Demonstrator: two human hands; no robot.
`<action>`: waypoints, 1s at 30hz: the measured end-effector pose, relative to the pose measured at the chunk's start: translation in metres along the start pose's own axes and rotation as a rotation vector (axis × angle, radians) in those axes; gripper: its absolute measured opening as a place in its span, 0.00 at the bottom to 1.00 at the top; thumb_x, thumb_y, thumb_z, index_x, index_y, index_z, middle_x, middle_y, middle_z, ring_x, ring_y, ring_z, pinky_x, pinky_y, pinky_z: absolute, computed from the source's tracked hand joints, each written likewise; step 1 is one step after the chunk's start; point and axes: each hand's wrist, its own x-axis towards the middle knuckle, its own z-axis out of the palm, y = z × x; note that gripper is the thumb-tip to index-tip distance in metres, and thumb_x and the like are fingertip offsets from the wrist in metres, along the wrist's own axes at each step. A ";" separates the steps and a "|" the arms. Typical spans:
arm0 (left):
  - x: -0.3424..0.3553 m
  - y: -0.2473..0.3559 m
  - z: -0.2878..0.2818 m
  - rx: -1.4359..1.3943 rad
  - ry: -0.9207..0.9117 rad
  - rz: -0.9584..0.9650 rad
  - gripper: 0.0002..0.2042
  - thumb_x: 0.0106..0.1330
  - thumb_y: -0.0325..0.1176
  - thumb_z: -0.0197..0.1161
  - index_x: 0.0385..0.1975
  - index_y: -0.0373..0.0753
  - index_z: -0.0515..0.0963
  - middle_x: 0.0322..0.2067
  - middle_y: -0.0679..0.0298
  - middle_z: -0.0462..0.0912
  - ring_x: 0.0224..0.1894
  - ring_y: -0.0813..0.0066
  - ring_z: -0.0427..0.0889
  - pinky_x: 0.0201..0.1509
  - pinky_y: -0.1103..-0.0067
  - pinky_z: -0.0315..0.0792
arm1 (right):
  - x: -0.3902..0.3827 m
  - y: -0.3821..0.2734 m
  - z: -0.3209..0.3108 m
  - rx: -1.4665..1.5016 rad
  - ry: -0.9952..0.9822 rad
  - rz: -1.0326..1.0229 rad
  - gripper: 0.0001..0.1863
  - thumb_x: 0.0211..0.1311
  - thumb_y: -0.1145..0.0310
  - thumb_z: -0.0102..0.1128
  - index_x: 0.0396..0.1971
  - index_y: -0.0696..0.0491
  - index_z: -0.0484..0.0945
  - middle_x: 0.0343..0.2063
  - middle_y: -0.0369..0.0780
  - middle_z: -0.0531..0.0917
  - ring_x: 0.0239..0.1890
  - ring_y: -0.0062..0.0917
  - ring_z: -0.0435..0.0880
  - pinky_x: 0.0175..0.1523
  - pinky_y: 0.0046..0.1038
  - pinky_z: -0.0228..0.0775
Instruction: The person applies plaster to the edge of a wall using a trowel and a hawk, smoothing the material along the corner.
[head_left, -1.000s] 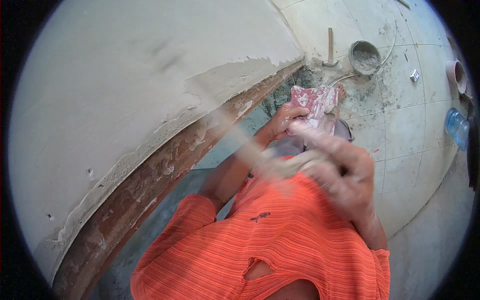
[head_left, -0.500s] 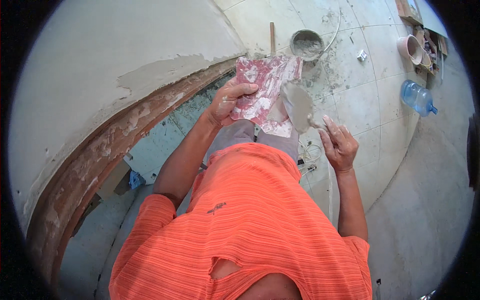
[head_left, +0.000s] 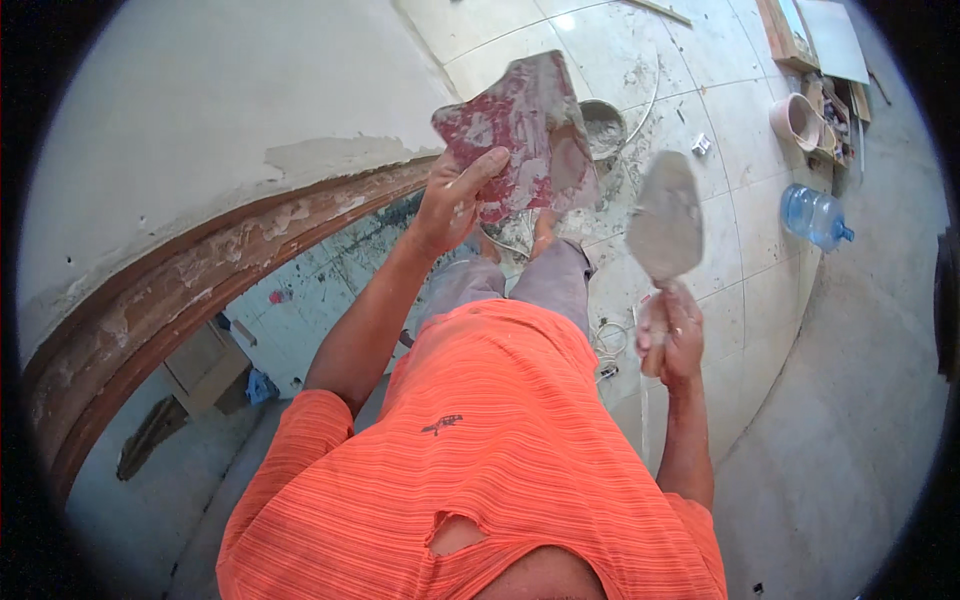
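My left hand [head_left: 455,197] grips a flat red board [head_left: 505,125] by its near left edge, thumb on top. Whitish plaster is smeared over the board, with a greyish patch toward its right side. My right hand [head_left: 672,332] is wrapped round the handle of a pointing-type trowel [head_left: 667,218], held apart from the board, to its right. The trowel's broad grey blade points away from me and is slightly blurred; a grey film coats it.
A wall with patchy plaster [head_left: 340,150] and a brown door frame [head_left: 230,260] run along the left. Beyond the board stands a bucket [head_left: 603,128] of grey mix. Farther right are a pink bucket [head_left: 795,122], a blue water bottle [head_left: 815,217] and wooden boxes [head_left: 785,35]. A cable [head_left: 608,345] lies by my legs.
The trowel has come off the board and swung right, its blade now pointing away from me. The board has been raised farther away and turned in my left hand.
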 end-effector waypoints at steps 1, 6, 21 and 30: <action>0.000 0.003 0.008 -0.055 -0.004 0.021 0.14 0.72 0.26 0.60 0.55 0.36 0.76 0.48 0.64 0.83 0.49 0.77 0.83 0.52 0.74 0.80 | -0.001 -0.009 0.017 0.048 -0.075 0.043 0.16 0.77 0.54 0.50 0.48 0.52 0.73 0.20 0.39 0.75 0.12 0.22 0.73 0.14 0.24 0.65; -0.004 0.014 0.042 -0.400 0.017 0.005 0.13 0.73 0.27 0.60 0.56 0.38 0.76 0.49 0.65 0.83 0.51 0.78 0.81 0.53 0.75 0.78 | 0.008 -0.015 0.050 0.325 -0.216 0.155 0.17 0.76 0.54 0.52 0.50 0.54 0.73 0.19 0.39 0.75 0.13 0.22 0.73 0.16 0.24 0.66; 0.000 0.066 0.059 -0.503 0.203 0.046 0.12 0.70 0.27 0.59 0.52 0.35 0.76 0.44 0.62 0.84 0.45 0.75 0.85 0.49 0.75 0.82 | 0.026 -0.047 0.027 -0.069 -0.183 -0.274 0.18 0.78 0.57 0.49 0.49 0.58 0.74 0.19 0.36 0.73 0.13 0.19 0.69 0.17 0.21 0.62; -0.020 0.086 0.071 -0.646 -0.160 -0.251 0.18 0.69 0.28 0.58 0.57 0.32 0.73 0.45 0.58 0.85 0.42 0.72 0.87 0.48 0.74 0.84 | 0.040 -0.132 0.027 -0.546 -0.111 -0.827 0.13 0.63 0.64 0.70 0.26 0.57 0.80 0.17 0.32 0.75 0.22 0.13 0.70 0.25 0.22 0.62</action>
